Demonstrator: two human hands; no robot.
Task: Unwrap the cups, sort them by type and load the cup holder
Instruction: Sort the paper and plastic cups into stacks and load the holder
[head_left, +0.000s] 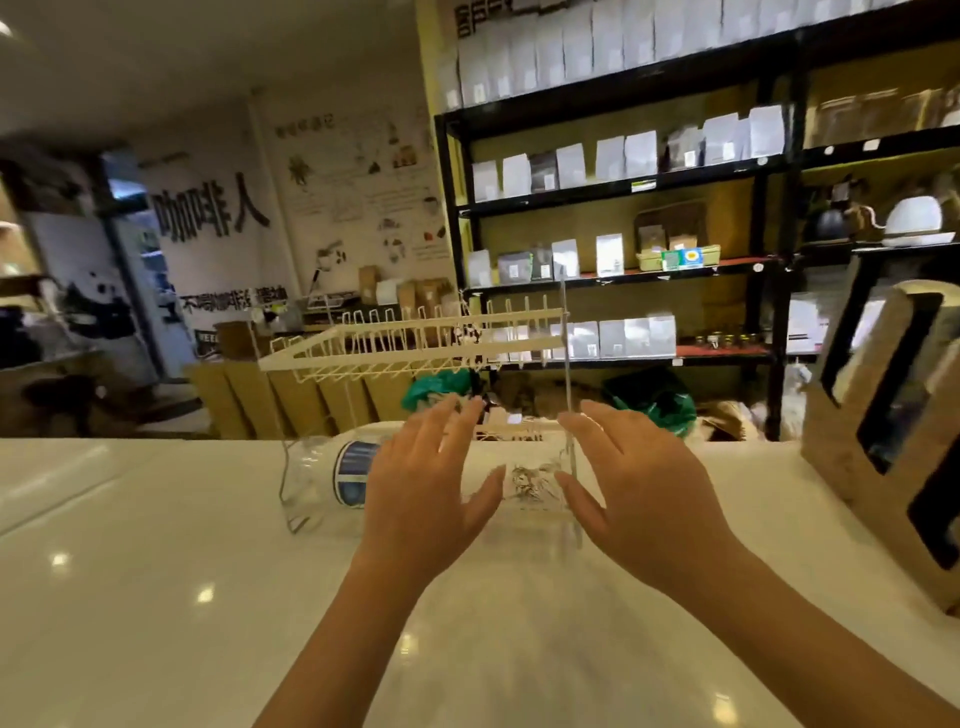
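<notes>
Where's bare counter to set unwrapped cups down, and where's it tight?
Free: the white counter left of the left hand, in front of the wrapped cup sleeve; also the strip between the right hand and the wooden cup holder. Crowded: between and beyond the hands, where the sleeve and the white wire rack sit.

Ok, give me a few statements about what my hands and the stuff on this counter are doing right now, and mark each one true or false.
1. Both hands, left hand and right hand, are open with fingers spread. True.
2. The wrapped stack of clear cups stands upright on the counter. False: it lies on its side.
3. A white wire rack sits behind the hands. True.
4. The right hand holds a kettle. False: it holds nothing; a white kettle sits on a far shelf.
5. The wooden cup holder is at the counter's right side. True.
</notes>
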